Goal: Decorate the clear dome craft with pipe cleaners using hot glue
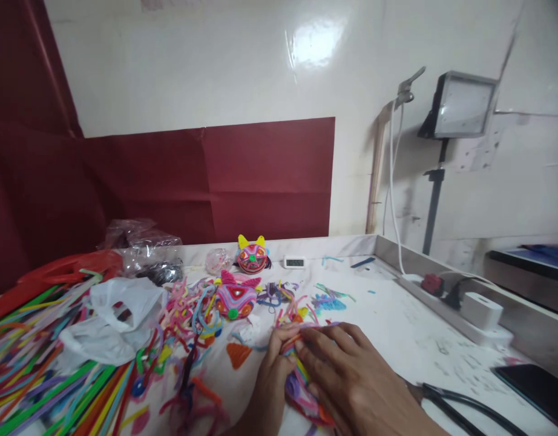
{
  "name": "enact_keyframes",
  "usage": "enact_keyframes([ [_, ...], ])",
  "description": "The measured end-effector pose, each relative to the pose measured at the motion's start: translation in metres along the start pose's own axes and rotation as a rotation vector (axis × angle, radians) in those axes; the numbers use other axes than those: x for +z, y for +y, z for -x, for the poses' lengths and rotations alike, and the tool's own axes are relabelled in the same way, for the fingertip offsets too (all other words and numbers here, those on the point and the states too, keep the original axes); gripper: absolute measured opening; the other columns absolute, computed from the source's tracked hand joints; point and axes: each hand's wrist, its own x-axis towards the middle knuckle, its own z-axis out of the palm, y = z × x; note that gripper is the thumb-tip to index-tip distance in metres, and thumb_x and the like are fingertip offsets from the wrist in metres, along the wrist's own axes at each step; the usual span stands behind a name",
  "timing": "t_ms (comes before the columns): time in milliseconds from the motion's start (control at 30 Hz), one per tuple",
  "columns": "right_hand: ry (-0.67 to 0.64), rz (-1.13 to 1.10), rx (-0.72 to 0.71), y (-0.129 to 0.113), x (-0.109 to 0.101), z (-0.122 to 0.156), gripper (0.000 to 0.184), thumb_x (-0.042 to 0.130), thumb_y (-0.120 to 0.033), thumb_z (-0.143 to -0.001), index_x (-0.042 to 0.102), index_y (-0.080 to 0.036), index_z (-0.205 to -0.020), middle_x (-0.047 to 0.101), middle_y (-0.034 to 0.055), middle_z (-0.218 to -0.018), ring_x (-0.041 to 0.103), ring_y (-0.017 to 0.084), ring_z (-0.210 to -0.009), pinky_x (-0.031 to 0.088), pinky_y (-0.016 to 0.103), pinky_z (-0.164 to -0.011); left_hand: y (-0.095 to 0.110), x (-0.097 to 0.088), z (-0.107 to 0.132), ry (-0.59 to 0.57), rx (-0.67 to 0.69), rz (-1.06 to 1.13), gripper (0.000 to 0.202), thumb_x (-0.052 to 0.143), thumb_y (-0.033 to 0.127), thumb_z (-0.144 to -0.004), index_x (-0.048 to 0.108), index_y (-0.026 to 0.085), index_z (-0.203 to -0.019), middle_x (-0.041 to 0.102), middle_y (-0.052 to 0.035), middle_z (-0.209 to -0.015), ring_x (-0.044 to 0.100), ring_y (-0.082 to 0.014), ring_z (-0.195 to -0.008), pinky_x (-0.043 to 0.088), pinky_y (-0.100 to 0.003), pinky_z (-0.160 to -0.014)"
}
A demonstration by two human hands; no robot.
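Note:
At the front of the table, a multicoloured piece made of pipe cleaners (299,395) lies between my hands. My left hand (273,372) is closed on its left edge, with thumb and fingers at the top. My right hand (351,369) presses over its right side, fingers bent together and partly hiding it. Just beyond are an orange triangular piece (238,355) and a cat-like pipe-cleaner face (236,301) with pink ears and a green nose. Farther back stands a similar cat-like face (252,257) with yellow ears.
Pipe cleaners (70,399) in many colours, a white plastic bag (115,315) and clear wrappers (147,251) crowd the left. A small digital clock (295,262) stands at the back. Black-handled pliers or cutters (451,402), a phone (533,387) and a power strip (469,321) are at right.

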Motion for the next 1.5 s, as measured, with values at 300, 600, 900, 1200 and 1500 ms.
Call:
enact_keyframes([
  [300,-0.129,-0.055,0.05,-0.003,-0.01,-0.001,0.027,0.052,-0.025,-0.091,0.065,-0.021,-0.114,0.07,0.0059,-0.114,0.058,0.027,-0.098,0.038,0.045,-0.09,0.003,0.003,0.0,-0.015,0.086,0.011,0.031,0.055,0.025,-0.071,0.067,0.019,-0.099,0.068,-0.0083,-0.113,0.054,-0.0286,-0.118,0.037,-0.04,-0.106],
  [600,-0.191,-0.088,0.073,-0.004,-0.013,-0.003,0.027,0.051,-0.024,-0.092,0.064,-0.021,-0.116,0.069,0.0066,-0.115,0.057,0.027,-0.099,0.037,0.047,-0.09,-0.004,0.001,-0.003,-0.001,0.119,0.014,0.032,0.054,0.02,-0.071,0.07,0.019,-0.098,0.068,-0.0075,-0.116,0.052,-0.0271,-0.122,0.036,-0.037,-0.107],
  [900,-0.181,-0.086,0.074,-0.004,-0.014,-0.005,0.025,0.051,-0.022,-0.09,0.065,-0.021,-0.111,0.069,0.0075,-0.111,0.056,0.026,-0.096,0.036,0.044,-0.086,-0.01,0.005,-0.008,0.06,0.097,0.035,0.032,0.054,0.021,-0.062,0.069,0.02,-0.09,0.07,-0.009,-0.112,0.05,-0.031,-0.124,0.037,-0.04,-0.106],
  [1200,-0.145,-0.092,0.097,-0.005,-0.015,-0.005,0.022,0.054,-0.024,-0.089,0.066,-0.024,-0.108,0.07,0.0049,-0.11,0.056,0.026,-0.095,0.036,0.043,-0.087,0.007,0.004,0.001,-0.031,0.073,0.009,0.033,0.053,0.021,-0.069,0.069,0.02,-0.098,0.068,-0.0074,-0.117,0.051,-0.0288,-0.124,0.034,-0.038,-0.109],
  [1500,-0.192,-0.146,0.149,-0.006,-0.015,-0.004,0.022,0.055,-0.022,-0.088,0.067,-0.023,-0.107,0.07,0.0053,-0.108,0.057,0.026,-0.096,0.037,0.045,-0.088,0.0,0.003,-0.001,-0.001,0.095,-0.029,0.03,0.054,0.019,-0.07,0.068,0.02,-0.096,0.069,-0.0071,-0.114,0.054,-0.0282,-0.118,0.039,-0.038,-0.105],
])
